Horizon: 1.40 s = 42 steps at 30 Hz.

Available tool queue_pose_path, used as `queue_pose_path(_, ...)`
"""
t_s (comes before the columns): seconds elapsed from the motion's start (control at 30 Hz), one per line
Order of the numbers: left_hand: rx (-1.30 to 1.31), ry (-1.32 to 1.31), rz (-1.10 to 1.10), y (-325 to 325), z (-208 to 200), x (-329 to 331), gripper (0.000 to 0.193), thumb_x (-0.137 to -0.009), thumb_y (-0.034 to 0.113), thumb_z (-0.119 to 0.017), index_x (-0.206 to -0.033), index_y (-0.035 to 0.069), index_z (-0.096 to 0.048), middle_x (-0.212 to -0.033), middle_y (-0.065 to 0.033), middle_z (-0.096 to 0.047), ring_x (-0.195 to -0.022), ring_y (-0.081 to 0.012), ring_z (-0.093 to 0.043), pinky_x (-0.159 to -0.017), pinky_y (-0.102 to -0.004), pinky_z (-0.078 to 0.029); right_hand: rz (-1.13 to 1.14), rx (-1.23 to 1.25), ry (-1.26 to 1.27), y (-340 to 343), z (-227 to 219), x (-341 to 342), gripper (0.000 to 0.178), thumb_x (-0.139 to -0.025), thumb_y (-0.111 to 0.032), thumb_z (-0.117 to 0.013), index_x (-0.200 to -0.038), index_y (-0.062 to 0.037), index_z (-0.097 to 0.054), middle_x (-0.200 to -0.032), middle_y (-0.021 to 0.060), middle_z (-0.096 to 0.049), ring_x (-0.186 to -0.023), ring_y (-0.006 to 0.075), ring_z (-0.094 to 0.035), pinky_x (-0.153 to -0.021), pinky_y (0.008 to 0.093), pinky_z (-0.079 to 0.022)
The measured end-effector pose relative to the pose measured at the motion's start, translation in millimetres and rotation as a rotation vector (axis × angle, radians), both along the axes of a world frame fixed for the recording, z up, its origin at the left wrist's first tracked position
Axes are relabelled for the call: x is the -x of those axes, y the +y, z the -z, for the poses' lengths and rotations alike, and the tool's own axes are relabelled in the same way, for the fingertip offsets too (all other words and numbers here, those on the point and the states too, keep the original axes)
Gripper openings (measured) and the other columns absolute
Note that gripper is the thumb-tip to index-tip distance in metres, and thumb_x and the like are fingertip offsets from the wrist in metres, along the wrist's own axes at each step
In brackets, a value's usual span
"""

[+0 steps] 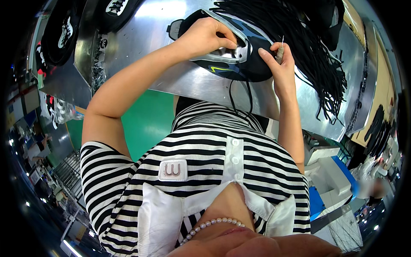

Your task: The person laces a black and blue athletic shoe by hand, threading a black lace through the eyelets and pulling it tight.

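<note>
A dark blue and black sneaker (256, 64) with a grey-edged opening and a yellow-green mark lies on the metal table before me. My left hand (209, 36) reaches over it, fingers closed in a pinch at the opening; what they pinch is hidden. At the toe end, my right hand (280, 64) curls around a small hook tool (280, 55) with a tan, wrapped-looking handle and thin metal tip. Its thumb rests at the shoe's edge. From the shoe's near side a black shoelace (231, 95) hangs in a loop over the table edge.
A heap of black laces (308, 73) spreads right of the shoe. Other black shoes (64, 32) stand at the far left, another dark one (332, 23) at the far right. The metal table (141, 64) ends close to my body. Boxes (329, 180) sit below at right.
</note>
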<state>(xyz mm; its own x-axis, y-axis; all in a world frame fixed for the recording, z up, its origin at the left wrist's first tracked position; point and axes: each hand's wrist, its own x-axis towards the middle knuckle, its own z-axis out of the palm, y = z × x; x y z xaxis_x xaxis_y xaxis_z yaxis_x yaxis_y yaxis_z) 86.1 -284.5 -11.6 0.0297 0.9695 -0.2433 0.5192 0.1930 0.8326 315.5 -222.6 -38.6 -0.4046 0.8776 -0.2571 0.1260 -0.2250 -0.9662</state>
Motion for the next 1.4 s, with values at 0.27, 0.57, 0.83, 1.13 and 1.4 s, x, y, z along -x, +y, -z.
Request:
queue_pose_path(0.27,-0.484,0.457,-0.198,-34.2,-15.9,36.6,0.007,-0.087,0.005,-0.07,-0.092,0.001,-0.068,-0.084,-0.0074,-0.066,-0.069,-0.0118,-0.059,-0.066,-0.0254,-0.049,0.171,0.066,0.169,-4.7,6.5,-12.2,0.024,-0.087,-0.018,-0.076,-0.087,-0.0136,-0.052,-0.071,-0.0104,-0.044,-0.061,-0.0005,-0.037,-0.053,0.0181,-0.026)
queue_pose_path(0.57,-0.786,0.58,-0.612,-67.7,-60.3,109.7,0.006,-0.09,0.006,-0.068,-0.094,0.001,-0.07,-0.09,-0.0032,-0.068,-0.075,-0.0077,-0.059,-0.069,-0.0218,-0.049,-0.053,-0.004,0.005,15.9,8.3,-41.6,0.023,-0.088,-0.02,-0.073,-0.089,-0.0103,-0.053,-0.077,-0.0081,-0.044,-0.071,0.0022,-0.038,-0.063,0.0201,-0.032)
queue_pose_path(0.83,-0.678,0.191,0.211,-25.3,-102.9,-35.0,0.003,-0.079,0.008,-0.07,-0.082,0.006,-0.07,-0.124,-0.0142,-0.064,-0.108,-0.027,-0.056,-0.085,-0.0345,-0.046,0.02,-0.827,-0.427,17.8,-1.5,-37.6,0.015,-0.092,-0.014,-0.064,-0.1,-0.0019,-0.064,-0.094,0.0058,-0.062,-0.083,0.0126,-0.058,-0.077,0.0237,-0.044)
queue_pose_path(1.13,-0.671,0.338,-0.005,-5.8,-57.5,-56.1,0.018,-0.079,0.01,-0.075,-0.096,0.005,-0.071,-0.115,-0.0088,-0.067,-0.105,-0.0273,-0.059,-0.086,-0.0348,-0.047,-0.09,0.007,0.286,-17.4,-22.6,-4.7,0.014,-0.09,-0.011,-0.068,-0.098,-0.0002,-0.067,-0.091,0.0004,-0.06,-0.071,0.0052,-0.054,-0.061,0.0187,-0.04)
queue_pose_path(1.4,0.456,-0.231,-0.202,-2.6,-17.3,-20.1,0.054,-0.095,0.053,-0.056,-0.106,0.002,-0.07,-0.094,-0.0109,-0.069,-0.086,-0.0223,-0.064,-0.081,-0.0335,-0.05,0.011,0.089,0.224,-8.4,1.0,13.2,0.032,-0.087,-0.006,-0.071,-0.116,-0.0016,-0.059,-0.081,0.0011,-0.065,-0.055,0.0032,-0.049,-0.048,0.0177,-0.036)
